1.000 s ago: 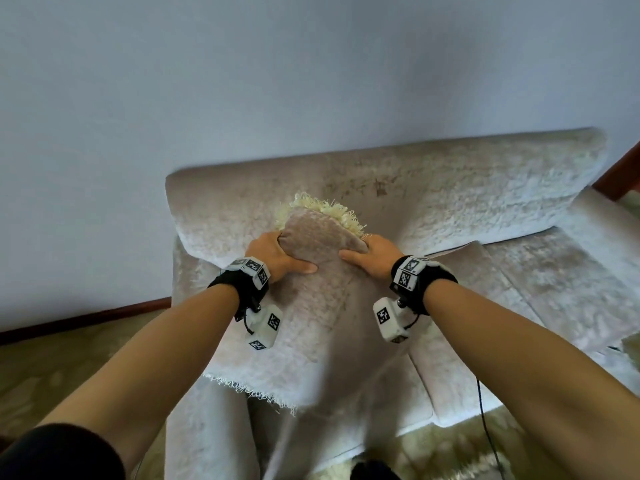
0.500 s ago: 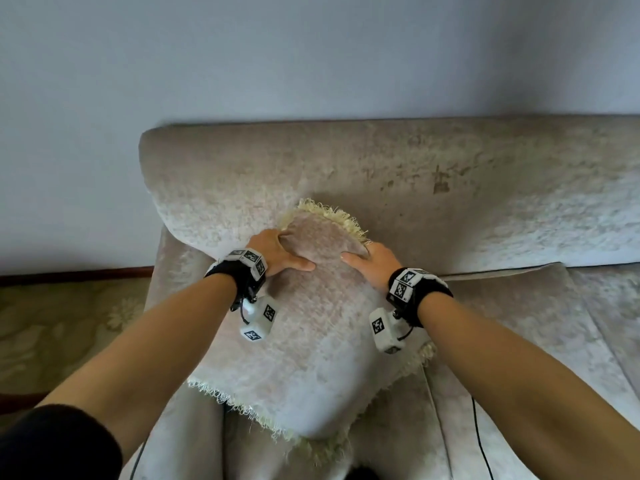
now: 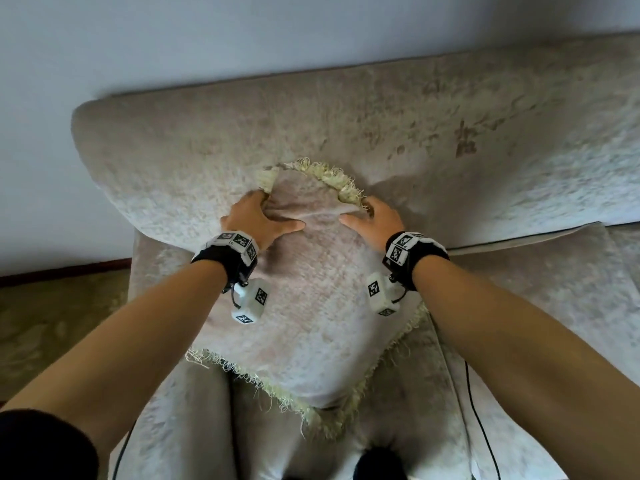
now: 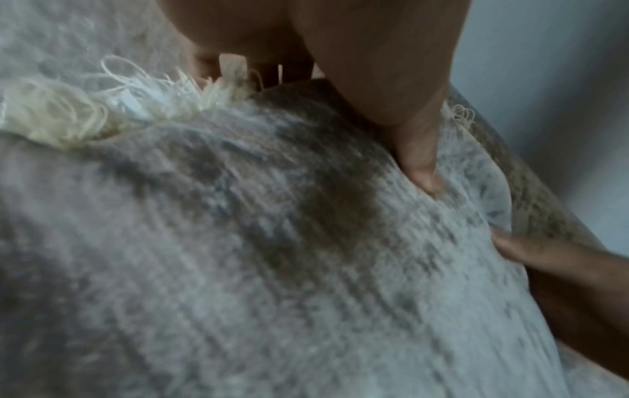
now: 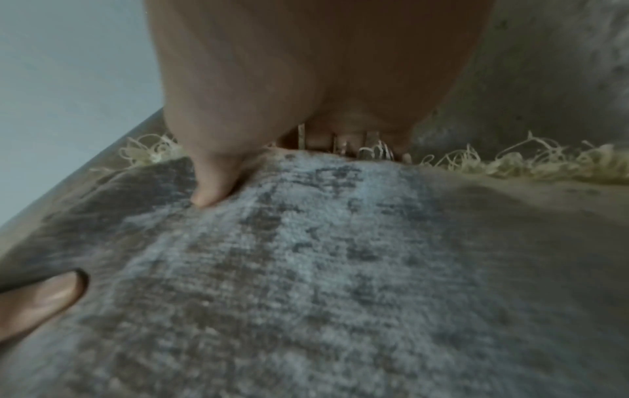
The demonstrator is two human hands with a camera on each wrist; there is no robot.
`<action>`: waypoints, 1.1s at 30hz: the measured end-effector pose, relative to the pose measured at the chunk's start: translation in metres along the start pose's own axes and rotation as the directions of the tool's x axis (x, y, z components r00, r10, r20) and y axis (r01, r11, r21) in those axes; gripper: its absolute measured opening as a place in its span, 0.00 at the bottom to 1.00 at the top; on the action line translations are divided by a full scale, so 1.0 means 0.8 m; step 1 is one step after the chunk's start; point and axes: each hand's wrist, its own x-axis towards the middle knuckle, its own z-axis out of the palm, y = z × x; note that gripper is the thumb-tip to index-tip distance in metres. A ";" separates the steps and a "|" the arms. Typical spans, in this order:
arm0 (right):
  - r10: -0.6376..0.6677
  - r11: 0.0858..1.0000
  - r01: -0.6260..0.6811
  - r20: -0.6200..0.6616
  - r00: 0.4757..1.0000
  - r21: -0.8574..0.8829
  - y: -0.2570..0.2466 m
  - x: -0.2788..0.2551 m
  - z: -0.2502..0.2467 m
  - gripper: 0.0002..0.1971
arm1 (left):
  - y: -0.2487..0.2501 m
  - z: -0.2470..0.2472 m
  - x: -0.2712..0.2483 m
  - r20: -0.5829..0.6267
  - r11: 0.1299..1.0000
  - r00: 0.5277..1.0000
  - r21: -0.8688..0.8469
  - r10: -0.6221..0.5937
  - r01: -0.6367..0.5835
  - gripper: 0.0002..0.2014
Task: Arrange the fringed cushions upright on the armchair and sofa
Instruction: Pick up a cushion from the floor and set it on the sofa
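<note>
A beige velvet cushion (image 3: 311, 306) with a cream fringe (image 3: 336, 180) stands on one corner, diamond-wise, leaning against the backrest (image 3: 381, 133) of the sofa. My left hand (image 3: 258, 220) grips its upper left edge, thumb on the front face, fingers curled behind. My right hand (image 3: 372, 220) grips the upper right edge the same way. In the left wrist view my thumb (image 4: 415, 150) digs into the cushion (image 4: 272, 255). In the right wrist view the thumb (image 5: 207, 175) presses into the cushion (image 5: 323, 269), and the other fingers are hidden behind the fringe.
The sofa's left arm (image 3: 180, 410) runs down beside the cushion. A seat cushion (image 3: 554, 306) stretches to the right. A grey wall (image 3: 242, 36) rises behind the backrest. Patterned carpet (image 3: 52, 323) and a dark skirting board lie at the left. A thin black cable (image 3: 481, 427) hangs near my right arm.
The view has closed in on the sofa's left end. The cushion has gone down and back against the backrest, its lower corner now on the seat. Both hands keep their hold.
</note>
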 end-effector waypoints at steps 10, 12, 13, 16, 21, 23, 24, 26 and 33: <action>-0.078 0.965 0.251 -0.839 0.538 0.071 0.001 -0.042 0.017 0.32 | 0.050 0.048 -0.038 0.045 0.410 0.517 0.554 0.855 -0.725 0.33; -0.118 0.972 0.234 -0.813 0.571 0.023 0.015 -0.057 0.051 0.34 | 0.041 0.068 -0.036 0.344 0.215 0.502 0.612 0.793 -0.761 0.31; -0.141 0.986 0.161 -0.707 0.693 -0.039 0.035 -0.066 0.076 0.35 | 0.029 0.066 -0.025 0.423 0.158 0.525 0.648 0.739 -0.745 0.30; 0.305 0.937 -0.336 -0.248 0.919 -0.093 0.126 -0.104 0.141 0.39 | 0.006 0.035 0.020 0.280 0.300 0.680 0.739 0.678 -0.603 0.31; 0.403 0.911 -0.391 -0.473 0.783 0.129 0.137 -0.121 0.120 0.38 | 0.040 0.054 -0.020 0.243 0.294 0.587 0.683 0.772 -0.669 0.32; 0.047 0.999 -0.042 -0.563 0.825 0.022 0.088 -0.113 0.118 0.37 | 0.033 0.076 -0.041 0.506 0.024 0.401 0.598 0.764 -0.801 0.31; -0.096 0.995 0.070 -0.508 0.856 -0.070 0.074 -0.109 0.126 0.37 | 0.024 0.077 -0.035 0.570 -0.020 0.400 0.592 0.718 -0.806 0.30; -0.118 0.983 0.064 -0.321 0.940 -0.175 0.079 -0.111 0.146 0.36 | 0.010 0.062 -0.007 0.501 0.082 0.565 0.697 0.655 -0.712 0.30; 0.373 0.923 -0.290 -0.412 0.831 0.252 0.105 -0.135 0.150 0.36 | 0.008 0.067 -0.043 0.492 0.073 0.454 0.615 0.743 -0.785 0.32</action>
